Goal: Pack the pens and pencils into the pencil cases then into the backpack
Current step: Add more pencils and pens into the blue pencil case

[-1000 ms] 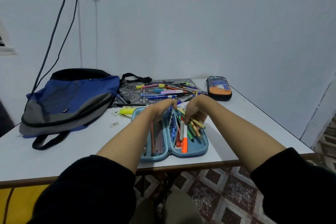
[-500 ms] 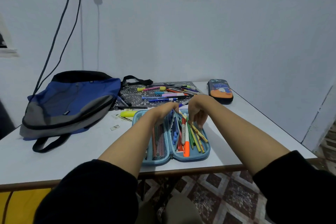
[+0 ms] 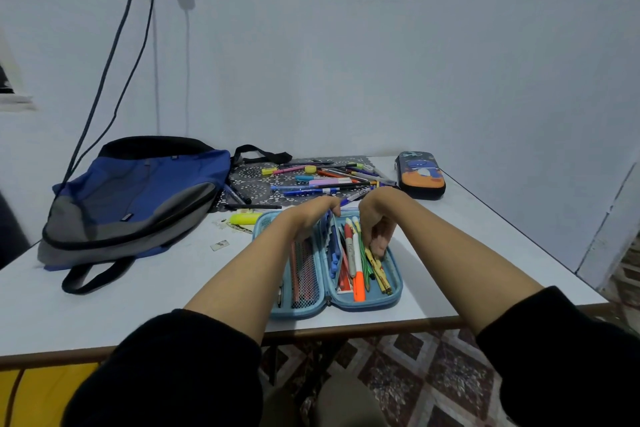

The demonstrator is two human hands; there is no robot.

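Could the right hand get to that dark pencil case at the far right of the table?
Probably yes. The dark pencil case lies on the table just beyond the right hand, with nothing between, though that hand grips pencils in the blue case.

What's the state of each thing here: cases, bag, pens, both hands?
blue pencil case: lying open flat, pens in both halves.
dark pencil case: closed.
backpack: lying flat, looks closed.
loose pens: unpacked, scattered on the patterned mat.
left hand: grips the far end of the blue case's centre flap.
right hand: fingers curled on pencils in the right half.
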